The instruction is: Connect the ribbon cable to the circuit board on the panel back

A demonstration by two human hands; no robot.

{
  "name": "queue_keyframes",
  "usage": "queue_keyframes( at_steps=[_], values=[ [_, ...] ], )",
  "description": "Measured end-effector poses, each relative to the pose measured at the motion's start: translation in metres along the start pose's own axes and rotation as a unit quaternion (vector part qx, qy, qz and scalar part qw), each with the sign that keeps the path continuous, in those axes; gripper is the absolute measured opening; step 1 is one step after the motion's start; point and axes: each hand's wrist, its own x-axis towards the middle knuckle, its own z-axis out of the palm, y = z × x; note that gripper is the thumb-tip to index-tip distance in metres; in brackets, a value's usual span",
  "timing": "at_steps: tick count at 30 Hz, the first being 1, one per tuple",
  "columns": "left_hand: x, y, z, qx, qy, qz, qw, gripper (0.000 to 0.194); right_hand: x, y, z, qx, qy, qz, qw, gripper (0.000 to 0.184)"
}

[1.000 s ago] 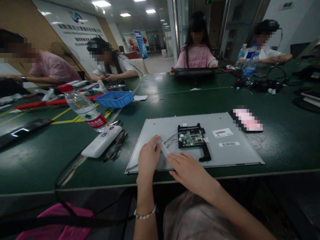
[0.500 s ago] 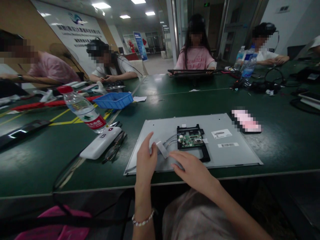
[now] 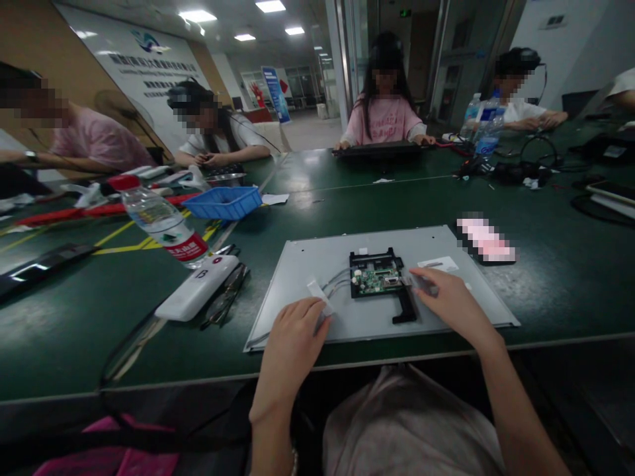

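Note:
A grey metal panel (image 3: 446, 241) lies flat on the green table in front of me. A small green circuit board (image 3: 376, 281) in a black bracket sits at its middle, with thin wires (image 3: 336, 280) running left to a white tape strip (image 3: 317, 293). My left hand (image 3: 294, 337) rests on the panel's near left part, fingers curled down beside the tape strip. My right hand (image 3: 449, 301) lies on the panel just right of the board, fingertips pinched on a small white piece at the bracket's edge.
Left of the panel are a white device (image 3: 201, 287), glasses (image 3: 225, 297), a tilted water bottle (image 3: 161, 221) and a blue tray (image 3: 225, 201). A phone (image 3: 486, 243) lies at the right. Other people sit around the table with cables and bottles. A pink bag (image 3: 106, 449) is at my lower left.
My right hand has moved from beside the tape strip to the right side of the circuit board. My left hand has lowered from an upright reach onto the panel.

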Motion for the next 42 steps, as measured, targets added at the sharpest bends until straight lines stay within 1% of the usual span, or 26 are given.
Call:
queue_keyframes(
  at_steps=[3,7,8,10,14,15,17,20,22,26,29,32,34,38,40,42],
  values=[
    [0.004,0.002,-0.003,0.028,-0.02,0.005,0.999,0.018,0.003,-0.005,0.002,0.0,-0.032,-0.009,0.999,0.038],
    [0.009,0.003,-0.005,0.046,-0.025,0.008,0.999,0.02,0.007,-0.012,0.003,-0.028,-0.037,-0.014,0.999,0.032],
    [0.01,0.003,-0.005,0.051,-0.019,0.008,0.998,0.02,0.008,-0.012,0.003,-0.038,-0.036,-0.014,0.999,0.03],
    [0.014,0.002,-0.008,0.063,0.011,0.003,0.998,0.02,0.008,-0.009,0.002,-0.063,-0.03,-0.013,0.997,0.027],
    [0.023,-0.005,-0.009,0.066,0.119,-0.029,0.99,0.022,0.006,0.002,-0.001,-0.123,0.024,0.005,0.992,0.027],
    [0.024,-0.008,-0.008,0.066,0.136,-0.038,0.988,0.023,0.005,0.005,-0.002,-0.137,0.04,0.01,0.99,0.028],
    [0.027,-0.014,-0.001,0.069,0.144,-0.054,0.986,0.023,0.004,0.011,-0.002,-0.167,0.058,0.019,0.984,0.031],
    [0.029,-0.021,0.01,0.058,0.115,-0.069,0.989,0.024,0.001,0.017,0.001,-0.201,0.057,0.023,0.978,0.038],
    [0.03,-0.023,0.015,0.035,0.114,-0.072,0.99,0.024,0.0,0.019,0.004,-0.203,0.058,0.022,0.977,0.042],
    [0.029,-0.023,0.018,-0.019,0.149,-0.076,0.986,0.026,-0.002,0.021,0.006,-0.187,0.069,0.024,0.98,0.047],
    [0.03,-0.023,0.016,-0.034,0.151,-0.079,0.985,0.026,-0.003,0.022,0.007,-0.185,0.061,0.023,0.981,0.047],
    [0.038,-0.019,0.011,-0.048,0.134,-0.069,0.987,0.026,-0.004,0.023,0.007,-0.179,0.064,0.02,0.982,0.046],
    [0.052,-0.011,0.004,-0.058,0.103,-0.043,0.992,0.027,-0.003,0.023,0.007,-0.172,0.067,0.019,0.983,0.044],
    [0.095,0.008,-0.009,-0.071,-0.008,0.041,0.997,0.028,-0.003,0.023,0.007,-0.157,0.066,0.017,0.985,0.042],
    [0.118,0.015,-0.007,-0.066,-0.055,0.062,0.994,0.029,-0.003,0.022,0.007,-0.15,0.063,0.014,0.987,0.04],
    [0.139,0.018,0.0,-0.042,-0.098,0.075,0.991,0.029,-0.003,0.021,0.007,-0.145,0.059,0.009,0.988,0.04]
  ],
)
